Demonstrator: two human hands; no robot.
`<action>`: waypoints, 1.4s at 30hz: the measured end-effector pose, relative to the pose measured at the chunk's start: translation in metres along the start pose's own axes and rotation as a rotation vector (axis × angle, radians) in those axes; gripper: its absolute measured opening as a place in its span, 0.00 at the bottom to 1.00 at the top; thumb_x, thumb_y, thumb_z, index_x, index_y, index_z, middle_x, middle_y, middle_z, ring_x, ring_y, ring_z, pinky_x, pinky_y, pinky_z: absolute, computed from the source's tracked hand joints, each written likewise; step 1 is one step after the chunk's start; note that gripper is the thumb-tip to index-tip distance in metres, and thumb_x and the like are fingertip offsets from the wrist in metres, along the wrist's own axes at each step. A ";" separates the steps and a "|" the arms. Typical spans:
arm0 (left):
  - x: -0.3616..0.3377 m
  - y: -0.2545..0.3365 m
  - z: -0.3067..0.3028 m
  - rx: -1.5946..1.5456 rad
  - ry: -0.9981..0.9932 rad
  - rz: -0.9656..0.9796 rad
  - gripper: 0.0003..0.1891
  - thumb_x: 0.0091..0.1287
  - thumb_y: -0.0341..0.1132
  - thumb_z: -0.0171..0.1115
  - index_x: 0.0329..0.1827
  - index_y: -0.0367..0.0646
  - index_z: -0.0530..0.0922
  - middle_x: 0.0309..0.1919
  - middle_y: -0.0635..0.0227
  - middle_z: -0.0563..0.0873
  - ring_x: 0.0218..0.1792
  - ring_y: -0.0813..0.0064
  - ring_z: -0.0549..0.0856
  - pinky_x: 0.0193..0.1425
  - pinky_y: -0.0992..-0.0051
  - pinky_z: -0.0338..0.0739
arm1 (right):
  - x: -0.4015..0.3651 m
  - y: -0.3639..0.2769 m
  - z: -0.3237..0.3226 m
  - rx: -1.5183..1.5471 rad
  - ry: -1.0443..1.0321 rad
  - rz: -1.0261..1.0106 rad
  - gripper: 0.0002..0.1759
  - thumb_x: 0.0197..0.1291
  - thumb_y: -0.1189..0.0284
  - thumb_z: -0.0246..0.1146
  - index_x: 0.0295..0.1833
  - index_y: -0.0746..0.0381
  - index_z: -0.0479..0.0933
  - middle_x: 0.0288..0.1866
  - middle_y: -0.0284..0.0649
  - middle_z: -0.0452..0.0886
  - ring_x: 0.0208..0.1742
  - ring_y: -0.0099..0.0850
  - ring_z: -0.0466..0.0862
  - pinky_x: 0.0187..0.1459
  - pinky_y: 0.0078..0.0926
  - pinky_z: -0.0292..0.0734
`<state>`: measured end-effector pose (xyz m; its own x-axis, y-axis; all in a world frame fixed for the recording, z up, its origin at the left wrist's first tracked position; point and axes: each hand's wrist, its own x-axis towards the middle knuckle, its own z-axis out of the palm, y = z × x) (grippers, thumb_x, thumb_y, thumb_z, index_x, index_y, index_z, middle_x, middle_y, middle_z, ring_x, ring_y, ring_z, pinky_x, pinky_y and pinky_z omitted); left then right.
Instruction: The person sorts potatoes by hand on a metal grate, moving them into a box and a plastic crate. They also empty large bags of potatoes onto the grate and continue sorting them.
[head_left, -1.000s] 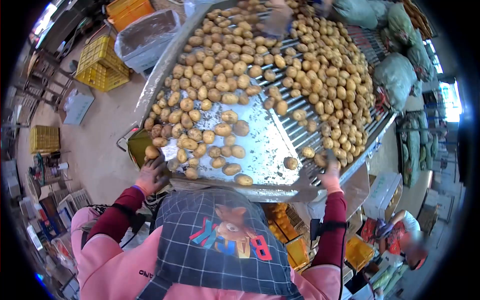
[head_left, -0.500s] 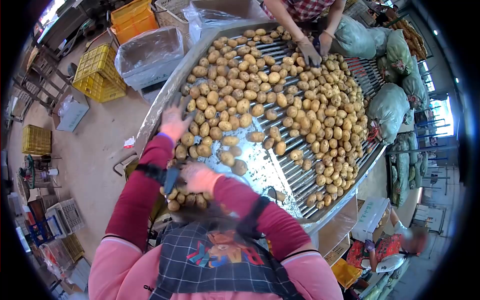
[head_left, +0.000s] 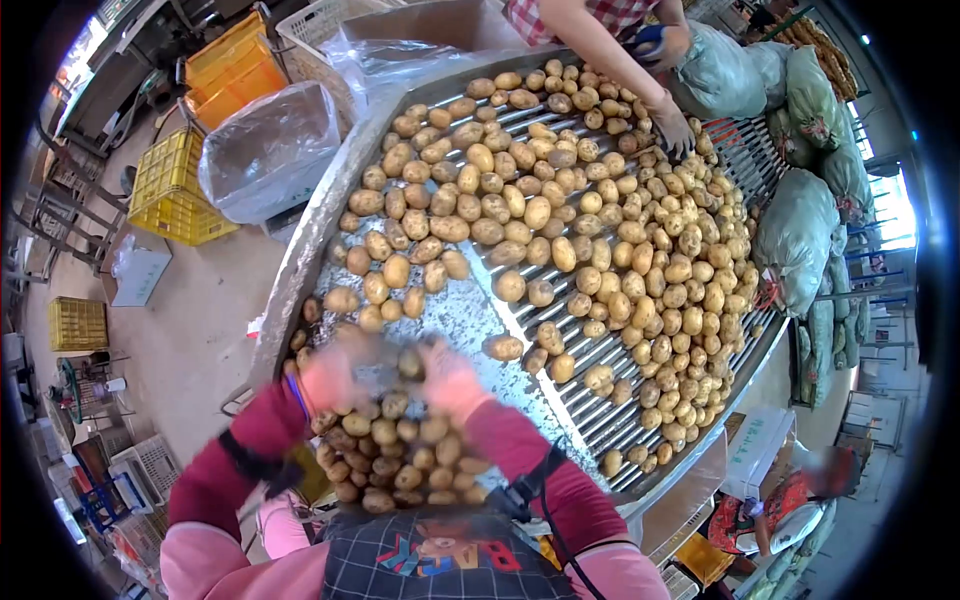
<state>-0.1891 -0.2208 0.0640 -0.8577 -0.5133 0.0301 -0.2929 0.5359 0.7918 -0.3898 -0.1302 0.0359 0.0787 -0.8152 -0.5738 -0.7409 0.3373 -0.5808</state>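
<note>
My left hand [head_left: 335, 375], in a pinkish glove, is over the near left corner of the sorting table [head_left: 455, 312], smeared by motion. Close to its right, my right hand [head_left: 452, 378] is gloved alike and blurred too. A dark potato [head_left: 410, 363] shows between the two hands; I cannot tell whether either grips it. Just below them, a heap of potatoes [head_left: 405, 450] lies close to my apron. Ahead, many loose potatoes [head_left: 520, 205] spread over the metal sheet and the roller bars [head_left: 590, 415].
Across the table, a co-worker's gloved hand [head_left: 675, 130] reaches into the potatoes. Filled sacks [head_left: 797, 240] line the right side. To the left stand a plastic-lined box [head_left: 270, 155], a yellow crate [head_left: 180, 190] and an orange crate [head_left: 228, 70]. Another person [head_left: 775, 515] is at lower right.
My left hand has drawn back towards my body, and my right hand has shifted right. More potatoes show near my apron. The co-worker's reaching hand has moved right.
</note>
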 end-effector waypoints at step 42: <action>-0.132 -0.027 -0.042 0.421 0.345 -0.172 0.25 0.63 0.46 0.67 0.62 0.47 0.80 0.67 0.50 0.76 0.65 0.47 0.76 0.73 0.56 0.67 | -0.131 0.017 0.166 -0.050 0.045 -0.248 0.66 0.42 0.66 0.78 0.83 0.60 0.43 0.63 0.65 0.71 0.62 0.59 0.77 0.66 0.46 0.74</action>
<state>-0.0502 -0.1957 0.0641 -0.6157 -0.7682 0.1754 -0.6203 0.6097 0.4935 -0.3020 0.0612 0.0051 0.2331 -0.8905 -0.3908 -0.7346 0.1020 -0.6708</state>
